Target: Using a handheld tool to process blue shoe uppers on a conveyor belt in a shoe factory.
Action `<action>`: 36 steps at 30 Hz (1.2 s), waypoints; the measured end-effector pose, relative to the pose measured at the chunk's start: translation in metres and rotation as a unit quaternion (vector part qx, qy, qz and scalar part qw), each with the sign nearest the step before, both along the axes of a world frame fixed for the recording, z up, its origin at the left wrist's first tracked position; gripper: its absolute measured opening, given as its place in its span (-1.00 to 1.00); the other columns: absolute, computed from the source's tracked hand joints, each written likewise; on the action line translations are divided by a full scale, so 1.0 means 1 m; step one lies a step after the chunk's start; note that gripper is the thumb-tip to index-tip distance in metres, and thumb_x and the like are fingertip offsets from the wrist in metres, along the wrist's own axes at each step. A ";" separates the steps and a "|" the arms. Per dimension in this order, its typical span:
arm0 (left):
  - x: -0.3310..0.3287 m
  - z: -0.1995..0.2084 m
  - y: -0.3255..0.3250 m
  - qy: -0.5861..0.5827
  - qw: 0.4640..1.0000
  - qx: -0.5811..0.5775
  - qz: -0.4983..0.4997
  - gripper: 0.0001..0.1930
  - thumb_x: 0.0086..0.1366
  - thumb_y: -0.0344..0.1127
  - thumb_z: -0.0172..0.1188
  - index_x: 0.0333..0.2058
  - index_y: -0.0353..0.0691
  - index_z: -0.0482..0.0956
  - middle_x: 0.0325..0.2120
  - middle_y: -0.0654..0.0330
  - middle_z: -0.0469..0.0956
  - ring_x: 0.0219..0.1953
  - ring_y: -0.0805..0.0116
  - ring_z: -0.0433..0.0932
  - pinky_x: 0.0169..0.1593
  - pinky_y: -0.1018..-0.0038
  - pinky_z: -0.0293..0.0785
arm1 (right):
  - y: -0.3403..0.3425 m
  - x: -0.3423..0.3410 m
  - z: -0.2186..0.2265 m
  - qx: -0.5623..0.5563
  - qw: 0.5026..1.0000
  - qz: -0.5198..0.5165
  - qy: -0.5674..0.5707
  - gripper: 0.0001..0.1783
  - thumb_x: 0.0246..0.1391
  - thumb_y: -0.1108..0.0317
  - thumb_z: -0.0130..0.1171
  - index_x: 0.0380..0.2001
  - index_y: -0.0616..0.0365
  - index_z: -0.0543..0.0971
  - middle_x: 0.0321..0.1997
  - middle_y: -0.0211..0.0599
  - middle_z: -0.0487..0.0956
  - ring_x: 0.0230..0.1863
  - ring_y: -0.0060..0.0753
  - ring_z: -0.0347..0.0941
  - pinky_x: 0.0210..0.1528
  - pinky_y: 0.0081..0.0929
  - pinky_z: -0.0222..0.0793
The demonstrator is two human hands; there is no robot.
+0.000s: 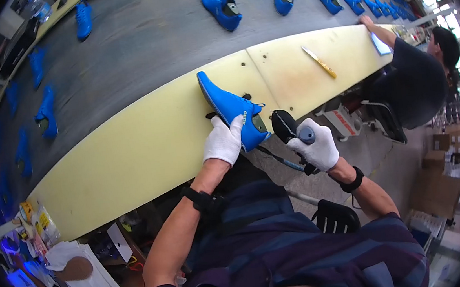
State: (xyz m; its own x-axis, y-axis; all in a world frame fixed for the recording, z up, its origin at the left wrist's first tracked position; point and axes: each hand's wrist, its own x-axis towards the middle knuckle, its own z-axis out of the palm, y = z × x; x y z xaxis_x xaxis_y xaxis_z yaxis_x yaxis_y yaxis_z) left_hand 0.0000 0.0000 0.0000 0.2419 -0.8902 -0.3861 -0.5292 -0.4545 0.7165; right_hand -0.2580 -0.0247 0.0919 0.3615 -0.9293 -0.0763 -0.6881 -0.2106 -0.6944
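A blue shoe (229, 103) with a dark green form in its opening lies tilted at the front edge of the pale yellow bench, toe pointing away. My left hand (222, 138), in a white glove, is closed on its near side, the thumb on the upper near the heel. Just right of the heel, my gloved right hand (317, 145) grips a hand tool (284, 125). The tool has a black, rounded head with white stitching and a grey knob-like handle end. A dark cord or hose shows below it. The tool's head is apart from the shoe.
Beyond the yellow bench (112, 151) runs a dark conveyor belt (134, 46) carrying several blue shoes. A yellow-handled knife (320, 63) lies on the bench to the right. A seated co-worker (418, 74) rests an arm there. White cloths (89, 276) hang at lower left.
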 end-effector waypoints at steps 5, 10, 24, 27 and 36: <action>0.003 -0.005 -0.008 0.070 0.997 0.024 0.023 -0.25 0.51 0.32 0.00 0.04 -0.48 0.32 -0.29 -0.47 0.65 -0.17 -0.47 0.67 -0.05 -0.14 0.58 | 0.004 0.010 -0.024 -0.018 0.997 0.016 -0.072 -0.55 0.02 0.18 0.63 -0.37 0.20 0.53 -0.58 -0.12 0.56 -0.59 -0.22 0.53 -0.42 -0.33 0.50; -0.003 -0.003 -0.017 0.039 0.999 0.008 -0.008 -0.26 0.51 0.29 -0.01 0.05 -0.48 0.32 -0.28 -0.48 0.65 -0.17 -0.47 0.67 -0.07 -0.13 0.58 | 0.000 0.026 -0.040 0.014 0.997 -0.046 -0.056 -0.55 0.06 0.11 0.60 -0.36 0.22 0.57 -0.54 -0.02 0.59 -0.53 -0.05 0.60 -0.39 -0.30 0.54; 0.006 0.016 -0.018 0.137 0.988 0.071 0.016 -0.26 0.52 0.29 -0.02 0.08 -0.47 0.33 -0.32 -0.38 0.66 -0.36 -0.31 0.72 -0.15 -0.03 0.64 | 0.003 0.016 -0.020 -0.024 0.999 0.030 -0.009 -0.51 0.01 0.02 0.60 -0.38 0.17 0.55 -0.55 0.00 0.60 -0.50 0.09 0.64 -0.40 -0.15 0.54; 0.013 -0.011 -0.009 0.014 1.000 0.018 -0.002 -0.25 0.51 0.32 -0.05 0.10 -0.44 0.33 -0.20 -0.45 0.65 -0.13 -0.43 0.68 0.03 -0.12 0.56 | -0.014 0.027 -0.024 0.008 0.999 0.027 0.021 -0.53 0.03 0.00 0.57 -0.38 0.15 0.58 -0.53 0.00 0.61 -0.46 0.12 0.64 -0.39 -0.13 0.53; 0.055 -0.026 0.031 0.123 0.988 0.095 0.013 -0.33 0.56 0.25 -0.03 0.12 -0.40 0.40 -0.39 -0.04 0.61 -0.41 0.16 0.71 -0.38 0.18 0.61 | -0.156 0.042 0.003 -0.014 0.983 0.002 0.181 -0.48 0.22 -0.09 0.37 -0.17 0.23 0.63 -0.29 0.11 0.71 -0.19 0.16 0.68 -0.08 -0.07 0.56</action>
